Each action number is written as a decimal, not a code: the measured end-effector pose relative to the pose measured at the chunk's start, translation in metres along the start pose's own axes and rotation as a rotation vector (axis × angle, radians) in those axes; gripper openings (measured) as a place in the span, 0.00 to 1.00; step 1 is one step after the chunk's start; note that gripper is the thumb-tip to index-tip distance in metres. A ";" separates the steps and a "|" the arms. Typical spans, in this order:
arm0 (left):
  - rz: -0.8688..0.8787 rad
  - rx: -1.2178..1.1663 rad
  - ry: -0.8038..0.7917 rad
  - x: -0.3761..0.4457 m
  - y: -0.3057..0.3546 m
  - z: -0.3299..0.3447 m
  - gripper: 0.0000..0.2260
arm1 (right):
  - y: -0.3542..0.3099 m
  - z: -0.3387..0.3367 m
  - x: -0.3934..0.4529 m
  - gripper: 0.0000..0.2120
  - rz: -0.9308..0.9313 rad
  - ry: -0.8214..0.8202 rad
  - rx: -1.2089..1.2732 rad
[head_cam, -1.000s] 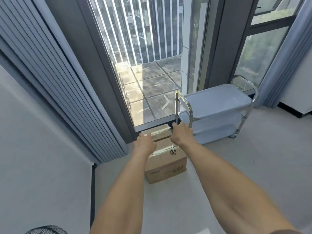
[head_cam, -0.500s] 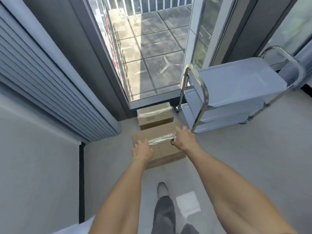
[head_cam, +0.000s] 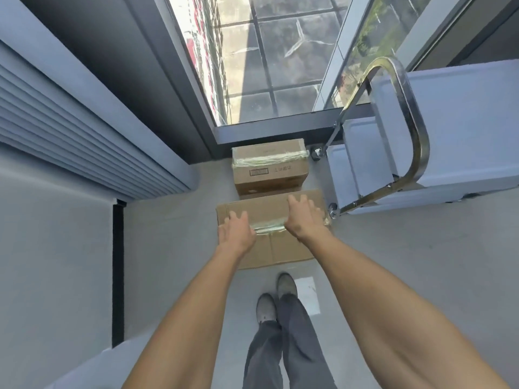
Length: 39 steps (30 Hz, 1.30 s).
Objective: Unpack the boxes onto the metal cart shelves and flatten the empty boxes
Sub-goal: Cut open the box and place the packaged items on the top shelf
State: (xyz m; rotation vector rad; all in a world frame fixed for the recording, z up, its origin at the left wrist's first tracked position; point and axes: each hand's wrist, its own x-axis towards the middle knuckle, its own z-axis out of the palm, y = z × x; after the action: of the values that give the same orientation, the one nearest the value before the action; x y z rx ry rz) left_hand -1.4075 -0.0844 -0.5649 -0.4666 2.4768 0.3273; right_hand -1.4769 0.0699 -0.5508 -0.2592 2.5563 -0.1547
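Reaching down with both bare arms held out long and straight, the person has both hands on top of the near brown cardboard box (head_cam: 269, 228) on the floor. The left hand (head_cam: 237, 231) lies flat on the left part of the lid, fingers spread out and pointing away. The right hand (head_cam: 303, 219) rests on the right part of the lid, fingers spread too and bent a little over the top. Neither one is curled round anything that shows, though it is hard to tell if the right one hides something small under it. A strip of shiny clear tape (head_cam: 268, 227) runs across the lid between the two hands.

The second taped brown cardboard box (head_cam: 269, 167) sits on the floor just behind the first one, close to the dark window frame (head_cam: 179, 88). It is shut and taped as well.

The shiny metal cart with pale grey shelves (head_cam: 449, 130) stands just to the right of both boxes, with its bent silver handle (head_cam: 412, 116) on the side next to them. Its small wheels touch the floor near the box corners.

The pale grey floor (head_cam: 421, 262) is smooth. Two grey shoes (head_cam: 276, 297) and dark grey trouser legs (head_cam: 283, 343) show below the box. Ribbed grey curtains (head_cam: 70, 116) hang on the left. Sunny paving tiles show through the glass.
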 end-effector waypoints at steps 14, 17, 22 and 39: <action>-0.110 0.018 -0.046 0.184 -0.035 0.194 0.19 | 0.064 0.226 0.177 0.24 0.199 -0.167 -0.149; -0.132 0.035 -0.017 0.201 -0.044 0.233 0.27 | 0.082 0.264 0.186 0.23 0.233 -0.131 -0.126; -0.110 0.030 0.113 0.211 -0.067 0.284 0.28 | 0.092 0.307 0.187 0.22 0.174 0.112 -0.111; 0.000 0.023 0.619 0.224 -0.084 0.338 0.27 | 0.106 0.385 0.188 0.23 0.182 0.662 0.121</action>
State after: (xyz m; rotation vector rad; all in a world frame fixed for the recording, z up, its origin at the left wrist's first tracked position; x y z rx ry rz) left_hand -1.3739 -0.1053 -0.9770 -0.6320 3.0734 0.1670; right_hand -1.4383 0.1109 -0.9891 0.0950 3.1886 -0.3764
